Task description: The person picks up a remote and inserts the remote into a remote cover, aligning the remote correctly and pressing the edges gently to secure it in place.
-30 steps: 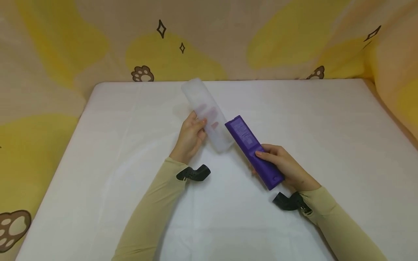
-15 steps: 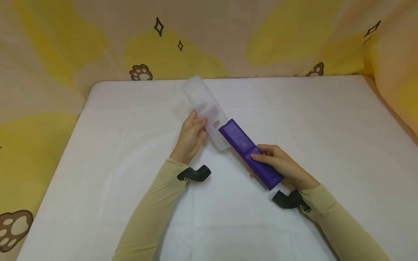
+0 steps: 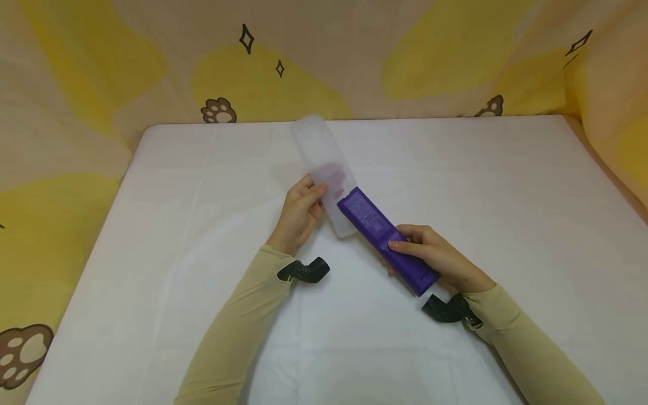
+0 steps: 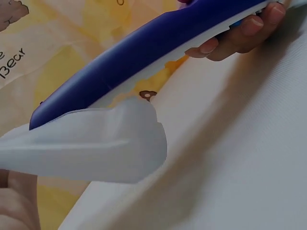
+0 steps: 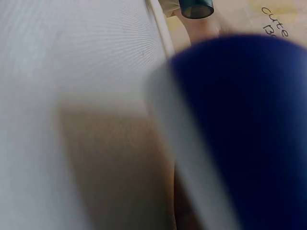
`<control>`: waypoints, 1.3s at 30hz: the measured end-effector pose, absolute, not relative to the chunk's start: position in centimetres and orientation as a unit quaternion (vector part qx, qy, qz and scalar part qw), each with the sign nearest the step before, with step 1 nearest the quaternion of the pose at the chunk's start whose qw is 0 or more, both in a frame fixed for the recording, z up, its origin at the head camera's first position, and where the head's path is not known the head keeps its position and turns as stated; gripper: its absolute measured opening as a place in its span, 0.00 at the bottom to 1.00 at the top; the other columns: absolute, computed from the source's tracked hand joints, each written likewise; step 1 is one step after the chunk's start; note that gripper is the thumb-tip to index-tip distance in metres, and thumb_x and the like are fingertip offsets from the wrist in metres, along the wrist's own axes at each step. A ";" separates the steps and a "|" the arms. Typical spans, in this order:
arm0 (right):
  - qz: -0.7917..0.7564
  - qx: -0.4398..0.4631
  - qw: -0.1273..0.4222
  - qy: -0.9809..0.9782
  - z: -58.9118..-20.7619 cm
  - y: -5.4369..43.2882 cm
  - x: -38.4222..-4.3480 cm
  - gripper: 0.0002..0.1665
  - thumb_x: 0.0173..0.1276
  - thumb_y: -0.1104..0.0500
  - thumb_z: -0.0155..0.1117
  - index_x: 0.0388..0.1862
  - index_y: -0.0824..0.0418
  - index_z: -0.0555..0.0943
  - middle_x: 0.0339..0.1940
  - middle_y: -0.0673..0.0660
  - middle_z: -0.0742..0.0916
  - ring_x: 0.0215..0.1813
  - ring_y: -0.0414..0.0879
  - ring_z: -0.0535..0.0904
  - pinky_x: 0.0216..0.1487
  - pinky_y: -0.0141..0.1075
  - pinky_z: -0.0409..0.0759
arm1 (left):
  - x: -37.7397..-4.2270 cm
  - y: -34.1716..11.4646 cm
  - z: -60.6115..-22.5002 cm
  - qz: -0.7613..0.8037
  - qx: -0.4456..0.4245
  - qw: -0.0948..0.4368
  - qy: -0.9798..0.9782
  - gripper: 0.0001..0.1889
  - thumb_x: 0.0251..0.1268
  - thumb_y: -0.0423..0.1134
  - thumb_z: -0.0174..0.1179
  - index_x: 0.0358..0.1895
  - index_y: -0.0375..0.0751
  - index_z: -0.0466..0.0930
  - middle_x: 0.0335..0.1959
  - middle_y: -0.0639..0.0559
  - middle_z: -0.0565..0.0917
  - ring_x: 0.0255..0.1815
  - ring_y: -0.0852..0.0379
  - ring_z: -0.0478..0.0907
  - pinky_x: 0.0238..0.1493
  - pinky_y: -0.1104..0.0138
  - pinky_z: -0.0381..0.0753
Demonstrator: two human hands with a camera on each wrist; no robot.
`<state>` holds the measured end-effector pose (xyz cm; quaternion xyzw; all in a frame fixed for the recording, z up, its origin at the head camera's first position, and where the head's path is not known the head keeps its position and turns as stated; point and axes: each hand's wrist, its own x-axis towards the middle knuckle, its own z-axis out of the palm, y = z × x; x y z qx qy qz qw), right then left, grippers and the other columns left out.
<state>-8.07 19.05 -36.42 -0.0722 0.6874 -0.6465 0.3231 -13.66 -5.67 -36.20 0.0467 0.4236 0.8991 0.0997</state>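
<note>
1. Purple oblong plastic remote [image 3: 383, 236]: gripped at its near end by the right hand [image 3: 439, 259], long axis aimed up-left.
2. Translucent white silicone sleeve [image 3: 326, 167]: pinched by the left hand [image 3: 300, 214], its open mouth touching the remote's far tip, above the white table [image 3: 152, 253].

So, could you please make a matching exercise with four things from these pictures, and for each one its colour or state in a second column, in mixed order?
Things:
1. remote control
2. silicone cover
3. left hand
4. table

Descriptions:
A. white, under a smooth cloth
B. purple, gripped by the right hand
C. translucent, its open end at the remote's tip
D. pinches the sleeve near its opening

Pairs: 1-B, 2-C, 3-D, 4-A
</note>
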 end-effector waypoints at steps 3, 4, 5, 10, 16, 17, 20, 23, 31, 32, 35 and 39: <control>-0.641 -0.072 0.323 0.693 -36.4 19.1 -8.1 0.20 0.70 0.59 0.57 0.52 0.75 0.70 0.33 0.63 0.83 0.32 0.53 0.84 0.33 0.39 0.84 | -13.6 -5.5 -36.3 0.895 0.042 0.107 0.430 0.20 0.68 0.20 0.42 0.63 0.18 0.58 0.49 0.47 0.75 0.49 0.59 0.75 0.56 0.69 0.74; -0.639 -0.074 0.322 0.695 -36.4 19.1 -8.1 0.20 0.70 0.59 0.57 0.51 0.75 0.70 0.33 0.63 0.83 0.32 0.53 0.84 0.32 0.38 0.84 | -13.5 -5.4 -36.3 0.894 0.043 0.108 0.432 0.21 0.68 0.20 0.42 0.64 0.18 0.57 0.50 0.47 0.75 0.50 0.59 0.75 0.55 0.70 0.74; -0.637 -0.077 0.321 0.696 -36.4 19.1 -8.1 0.19 0.70 0.59 0.57 0.51 0.75 0.70 0.32 0.63 0.83 0.32 0.53 0.84 0.32 0.38 0.84 | -13.5 -5.3 -36.3 0.893 0.044 0.109 0.433 0.22 0.68 0.20 0.42 0.64 0.19 0.57 0.51 0.46 0.75 0.50 0.59 0.74 0.56 0.70 0.73; -0.634 -0.093 0.319 0.698 -36.5 19.2 -8.1 0.19 0.71 0.60 0.56 0.51 0.75 0.70 0.32 0.64 0.83 0.31 0.52 0.84 0.31 0.38 0.84 | -13.5 -5.1 -36.4 0.893 0.050 0.109 0.434 0.23 0.68 0.21 0.42 0.66 0.20 0.55 0.56 0.44 0.72 0.54 0.58 0.72 0.62 0.67 0.69; -0.627 -0.106 0.318 0.703 -36.7 19.2 -8.2 0.18 0.70 0.59 0.57 0.50 0.73 0.72 0.31 0.65 0.84 0.30 0.53 0.84 0.30 0.38 0.83 | -13.5 -5.0 -36.5 0.894 0.045 0.111 0.432 0.23 0.70 0.23 0.41 0.66 0.21 0.55 0.58 0.44 0.71 0.56 0.58 0.71 0.65 0.65 0.65; -0.626 -0.108 0.318 0.704 -36.6 19.2 -8.2 0.18 0.70 0.59 0.57 0.50 0.73 0.72 0.31 0.65 0.84 0.30 0.53 0.84 0.30 0.38 0.83 | -13.5 -5.0 -36.5 0.894 0.044 0.112 0.432 0.22 0.71 0.23 0.41 0.67 0.22 0.55 0.58 0.44 0.71 0.56 0.57 0.71 0.65 0.65 0.65; -0.619 -0.118 0.318 0.709 -36.5 19.2 -8.2 0.18 0.70 0.59 0.57 0.51 0.74 0.72 0.31 0.65 0.83 0.31 0.53 0.84 0.31 0.38 0.83 | -13.4 -5.0 -36.4 0.892 0.044 0.117 0.434 0.22 0.72 0.25 0.40 0.67 0.23 0.55 0.57 0.44 0.70 0.56 0.57 0.71 0.65 0.64 0.66; -0.598 -0.132 0.317 0.724 -36.5 19.1 -8.2 0.19 0.70 0.59 0.57 0.51 0.74 0.72 0.31 0.64 0.83 0.30 0.51 0.83 0.31 0.37 0.83 | -13.5 -5.0 -36.4 0.889 0.047 0.116 0.442 0.22 0.73 0.25 0.40 0.67 0.22 0.55 0.58 0.44 0.69 0.57 0.58 0.69 0.66 0.66 0.64; -0.554 -0.151 0.330 0.749 -36.3 19.1 -8.2 0.19 0.70 0.55 0.57 0.51 0.70 0.75 0.31 0.60 0.84 0.30 0.48 0.81 0.33 0.35 0.81 | -13.5 -5.2 -36.2 0.879 0.041 0.130 0.457 0.21 0.74 0.28 0.40 0.68 0.26 0.57 0.64 0.39 0.67 0.55 0.58 0.72 0.64 0.64 0.68; -0.553 -0.153 0.330 0.750 -36.3 19.1 -8.2 0.19 0.70 0.56 0.57 0.51 0.70 0.75 0.31 0.61 0.84 0.30 0.48 0.81 0.33 0.35 0.81 | -13.4 -5.2 -36.2 0.880 0.040 0.131 0.454 0.22 0.74 0.28 0.40 0.68 0.26 0.57 0.65 0.38 0.66 0.55 0.58 0.72 0.63 0.64 0.68; -0.555 -0.155 0.326 0.749 -36.4 19.1 -8.2 0.19 0.70 0.56 0.56 0.51 0.71 0.75 0.30 0.61 0.84 0.30 0.48 0.81 0.32 0.35 0.81 | -13.3 -5.1 -36.1 0.885 0.039 0.130 0.444 0.22 0.74 0.28 0.40 0.68 0.27 0.57 0.65 0.39 0.66 0.55 0.58 0.72 0.63 0.63 0.68; -0.570 -0.154 0.317 0.742 -36.5 19.0 -8.1 0.18 0.71 0.57 0.56 0.49 0.71 0.75 0.29 0.62 0.84 0.30 0.48 0.81 0.31 0.35 0.81 | -13.2 -4.9 -36.1 0.892 0.038 0.128 0.431 0.22 0.74 0.28 0.39 0.68 0.27 0.56 0.67 0.40 0.65 0.59 0.58 0.69 0.67 0.64 0.63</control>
